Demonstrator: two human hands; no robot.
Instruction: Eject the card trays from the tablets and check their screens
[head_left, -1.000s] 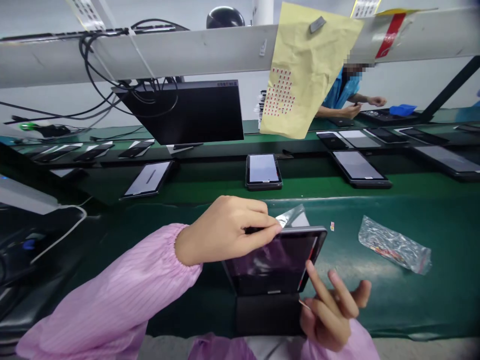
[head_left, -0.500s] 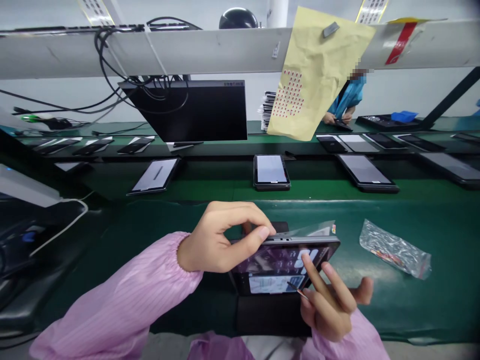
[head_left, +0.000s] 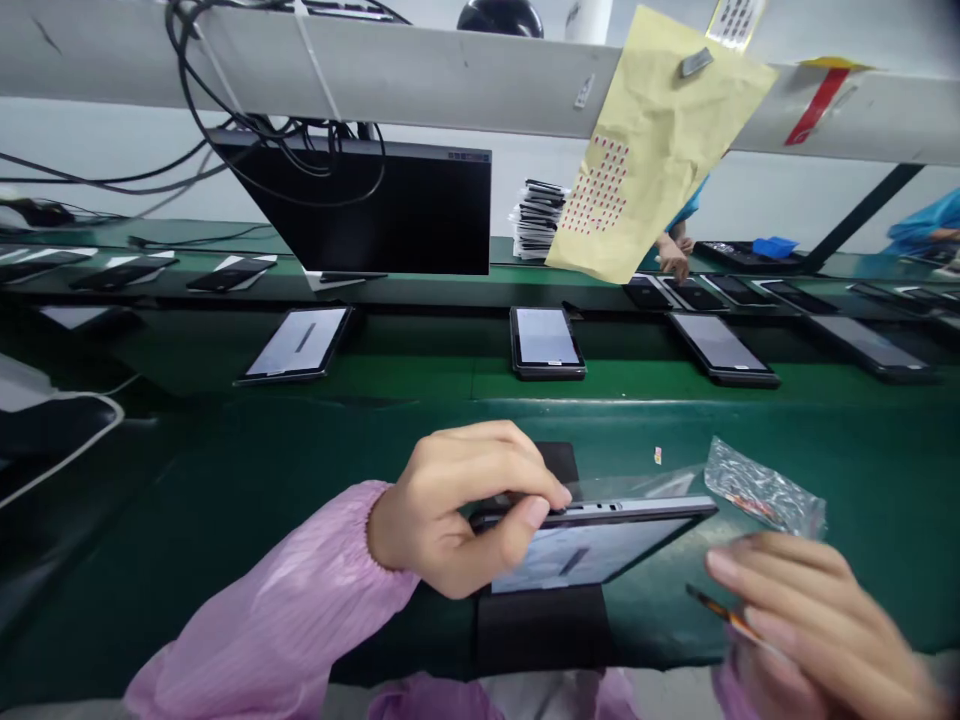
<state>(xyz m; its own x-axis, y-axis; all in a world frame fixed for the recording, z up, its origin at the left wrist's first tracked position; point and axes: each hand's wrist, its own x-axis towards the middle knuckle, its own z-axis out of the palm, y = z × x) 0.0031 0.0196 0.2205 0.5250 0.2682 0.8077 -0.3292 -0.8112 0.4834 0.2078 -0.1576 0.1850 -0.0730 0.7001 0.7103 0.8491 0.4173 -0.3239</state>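
Observation:
My left hand (head_left: 472,510) grips a tablet (head_left: 622,545) by its top edge, thumb on the front and fingers behind. The tablet stands tilted, its lit screen showing a pale picture with a dark stroke. Clear film (head_left: 637,486) sticks up behind it, and a dark flat cover (head_left: 544,630) lies beneath it. Off to the right, apart from the tablet, my right hand (head_left: 817,620) is smeared by motion. Its fingers hold a thin, dark-tipped tool (head_left: 724,612) with an orange part; its exact kind cannot be made out.
A crumpled clear plastic bag (head_left: 765,487) and a tiny sticker (head_left: 658,455) lie on the green mat (head_left: 360,470). Several tablets line the ledge behind, one being this tablet (head_left: 546,340). A dark monitor (head_left: 375,210) and yellow paper (head_left: 660,140) hang above. Another person's hand (head_left: 675,255) is beyond.
My right hand has moved right, away from the tablet's screen, with the thin tool. The screen has gone from icons to a pale picture. My left hand keeps its hold; the view has shifted slightly.

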